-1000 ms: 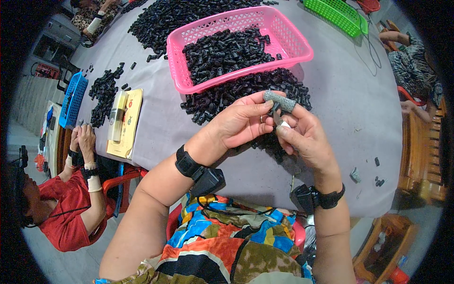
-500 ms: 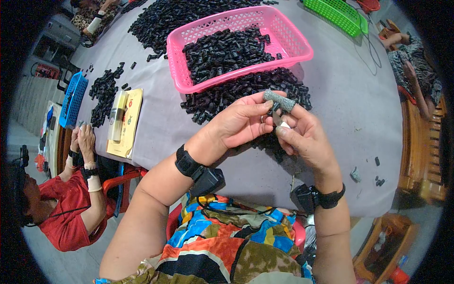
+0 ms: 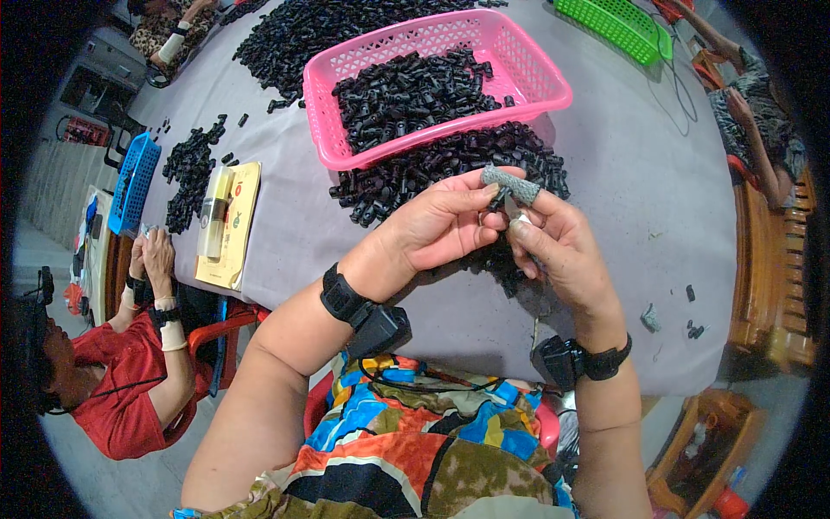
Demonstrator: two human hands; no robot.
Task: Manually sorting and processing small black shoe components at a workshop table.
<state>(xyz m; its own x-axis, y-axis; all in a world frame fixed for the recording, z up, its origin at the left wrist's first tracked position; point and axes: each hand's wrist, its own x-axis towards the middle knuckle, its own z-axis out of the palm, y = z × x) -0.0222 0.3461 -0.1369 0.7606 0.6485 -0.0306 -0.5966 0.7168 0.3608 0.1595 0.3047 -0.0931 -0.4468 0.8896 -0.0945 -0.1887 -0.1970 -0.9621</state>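
Black pc. (image 3: pixel 496 201), apparently mid-work, pinched in near-closed L hand (image 3: pixel 437 221), small blade (image 3: pixel 511 208) gripped in R hand (image 3: pixel 560 251); more pcs. (image 3: pixel 406 97) in pink basket (image 3: pixel 529 71) & on tabletop (image 3: pixel 644 182), done vs. undone unclear.

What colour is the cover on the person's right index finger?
Mottled grey; the finger cover shows best in the head view, the only one here.

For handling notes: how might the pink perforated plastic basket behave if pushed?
The basket may flex, given openwork walls. It probably resists tipping, with small black cylindrical parts heaped inside. Pushed nearer, it could scatter loose parts crowding that side.
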